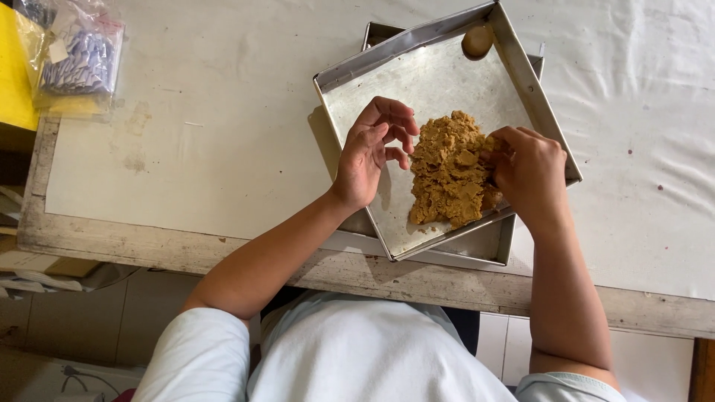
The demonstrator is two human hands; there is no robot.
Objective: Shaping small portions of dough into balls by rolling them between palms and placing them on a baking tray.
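Observation:
A lump of crumbly brown dough (448, 170) lies in a square metal tray (417, 82) that rests on top of another tray (477, 249). My right hand (530, 171) presses into the right side of the dough, fingers dug into it. To the left of the lump, my left hand (376, 149) hovers with its fingers curled and apart; it holds nothing that I can see. A small rolled ball of the same dough (477, 41) sits in the tray's far corner.
The trays stand on a worn white table (223, 134) near its front edge. A clear plastic bag (74, 56) with striped contents lies at the far left, next to a yellow object (13, 71). Tiled floor shows below the table.

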